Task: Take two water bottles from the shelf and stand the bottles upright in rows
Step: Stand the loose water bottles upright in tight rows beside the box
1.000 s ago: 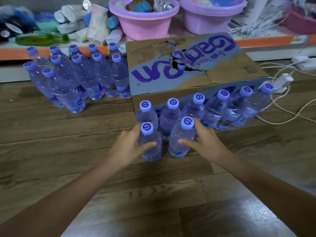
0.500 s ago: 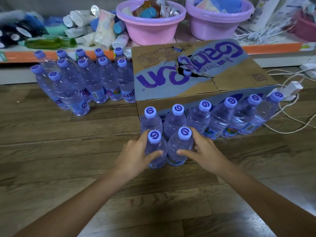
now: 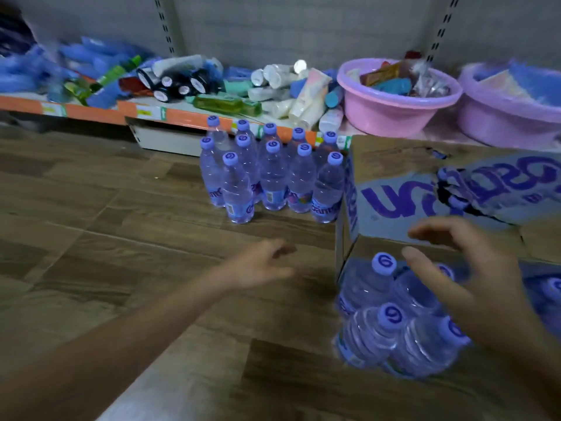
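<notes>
Clear water bottles with purple caps stand upright on the wooden floor. One group (image 3: 267,177) of several stands in rows in front of the low shelf (image 3: 97,109). Two bottles (image 3: 397,341) stand side by side at the lower right, in front of another row (image 3: 370,284) along the cardboard box (image 3: 425,183). My left hand (image 3: 261,265) hovers open above the floor, left of the box, holding nothing. My right hand (image 3: 467,268) is open with fingers spread over the lower-right bottles, touching none that I can see.
The shelf holds tubes, packets and dark jars (image 3: 179,83). A pink basin (image 3: 397,98) and a purple basin (image 3: 513,107) full of goods sit on it at the right. The torn box lies between both bottle groups.
Both hands have let go of the two front bottles, which stay upright. The view has swung left, and my left hand has moved away to the left.
</notes>
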A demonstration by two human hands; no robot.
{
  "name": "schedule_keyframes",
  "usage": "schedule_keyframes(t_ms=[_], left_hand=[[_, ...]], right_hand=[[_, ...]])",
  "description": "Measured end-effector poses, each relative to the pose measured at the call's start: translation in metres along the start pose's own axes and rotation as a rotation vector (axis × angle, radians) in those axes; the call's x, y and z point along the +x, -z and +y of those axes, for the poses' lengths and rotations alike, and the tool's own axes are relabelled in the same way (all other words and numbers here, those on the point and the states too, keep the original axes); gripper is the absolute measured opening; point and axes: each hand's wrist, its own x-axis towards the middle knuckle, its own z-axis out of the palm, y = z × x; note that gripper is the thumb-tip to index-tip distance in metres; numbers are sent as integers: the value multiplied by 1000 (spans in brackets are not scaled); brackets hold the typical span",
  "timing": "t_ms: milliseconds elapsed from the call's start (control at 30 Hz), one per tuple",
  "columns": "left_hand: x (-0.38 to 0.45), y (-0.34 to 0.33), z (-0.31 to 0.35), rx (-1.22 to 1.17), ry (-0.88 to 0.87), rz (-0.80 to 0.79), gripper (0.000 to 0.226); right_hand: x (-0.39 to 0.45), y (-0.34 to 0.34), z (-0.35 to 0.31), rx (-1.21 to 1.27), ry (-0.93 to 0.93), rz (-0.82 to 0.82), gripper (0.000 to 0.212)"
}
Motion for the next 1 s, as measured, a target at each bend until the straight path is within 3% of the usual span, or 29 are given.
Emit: schedule_keyframes(t_ms=[100, 233, 300, 367, 400, 500, 600, 700, 800, 900, 1000], left_hand=[[30, 52, -32, -191, 103, 284, 50], [76, 96, -64, -341, 163, 561, 56], [97, 105, -78, -312, 195, 648, 66], [116, 110, -89, -247, 242, 633, 77], [124, 111, -93, -203, 244, 596, 80], [137, 111, -96, -185, 193, 534, 74], [137, 101, -99, -248, 130, 576, 61], [130, 88, -104, -329, 90, 541, 56], [118, 77, -106, -136, 2, 398, 56], [97, 64, -106, 108, -50, 342, 68], [71, 45, -106, 183, -85, 327, 71]], right_hand=[[77, -60, -8, 143, -34, -64, 15], [168, -134, 30, 160, -300, -131, 28], [191, -153, 62, 92, -388, -105, 57], [200, -160, 83, 53, -422, -46, 97], [200, -159, 82, 82, -457, -25, 98], [205, -161, 89, 109, -508, -39, 79], [210, -165, 90, 115, -512, 44, 93], [203, -170, 93, 10, -522, 75, 63], [188, -178, 93, -129, -431, -14, 51], [176, -183, 90, -230, -338, -87, 57], [159, -176, 73, -251, -327, -116, 59]])
